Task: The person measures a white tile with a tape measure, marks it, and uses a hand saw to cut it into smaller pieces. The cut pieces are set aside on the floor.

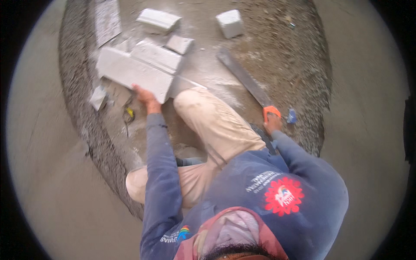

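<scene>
A: What is the left hand (149, 103) touching?

B: A thick, chalky white rectangular slab (132, 71), lying slantwise on the dusty grey-brown ground (203, 60). It looks straight-edged and pale all over. The fingers meet its near edge, but I cannot tell whether they pinch it or merely rest there.

A: And the right hand (273, 123)?

B: Its fingers are wrapped around the bright orange handle of a handsaw (247, 80). The long grey blade points forward and to the left, well apart from the slab (its teeth are too blurred to make out).

A: Count the rest for me.

B: Two separate white blocks farther off: one oblong block (158, 20), one squarish block (230, 24). One small white block (179, 43) sits just beyond the slab. Nearer, one jagged white fragment (99, 98), one yellow-and-black tape measure (129, 115), and, beside the right hand, one small blue object (292, 115).
</scene>
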A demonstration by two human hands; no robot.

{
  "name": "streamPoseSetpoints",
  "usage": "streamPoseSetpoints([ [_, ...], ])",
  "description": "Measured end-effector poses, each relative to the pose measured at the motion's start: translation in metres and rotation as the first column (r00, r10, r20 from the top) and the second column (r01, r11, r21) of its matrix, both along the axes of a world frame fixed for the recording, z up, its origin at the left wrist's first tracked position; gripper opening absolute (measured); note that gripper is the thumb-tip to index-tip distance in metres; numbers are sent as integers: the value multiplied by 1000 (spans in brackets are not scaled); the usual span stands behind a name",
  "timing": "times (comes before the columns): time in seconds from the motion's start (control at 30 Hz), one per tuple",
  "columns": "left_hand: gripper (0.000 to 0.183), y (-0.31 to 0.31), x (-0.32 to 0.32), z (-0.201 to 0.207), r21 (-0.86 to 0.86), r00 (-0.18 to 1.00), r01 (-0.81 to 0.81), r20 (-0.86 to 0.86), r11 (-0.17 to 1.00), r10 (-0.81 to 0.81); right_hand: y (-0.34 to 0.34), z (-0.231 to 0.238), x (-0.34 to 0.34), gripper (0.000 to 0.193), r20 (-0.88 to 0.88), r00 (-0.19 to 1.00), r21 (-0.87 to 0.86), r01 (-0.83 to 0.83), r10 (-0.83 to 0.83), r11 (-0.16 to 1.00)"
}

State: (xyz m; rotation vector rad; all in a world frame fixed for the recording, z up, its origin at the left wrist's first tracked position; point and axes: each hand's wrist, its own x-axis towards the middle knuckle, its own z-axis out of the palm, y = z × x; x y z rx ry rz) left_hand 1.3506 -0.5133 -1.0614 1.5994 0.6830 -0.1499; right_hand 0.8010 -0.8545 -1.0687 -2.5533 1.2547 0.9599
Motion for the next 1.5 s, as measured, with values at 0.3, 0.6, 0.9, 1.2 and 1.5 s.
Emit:
streamPoseSetpoints([
  [0.3,91,8,4,-3,214,1000,25,-22,976,-20,22,203,33,24,467,828,308,177,-311,935],
  [0.6,99,7,8,21,365,999,0,-47,931,18,59,289,148,21,801,536,382,-115,-266,917],
  [0.9,85,11,5,18,130,990,-87,124,988,71,121,212,285,30,882,422,378,-367,-210,850],
  [1.2,93,-11,-29,29,70,999,-40,18,997,39,110,178,256,29,851,514,344,-396,-105,851],
  [1.5,102,-12,-23,44,163,1000,-14,-2,987,14,128,130,336,43,918,387,281,-497,-80,821],
])
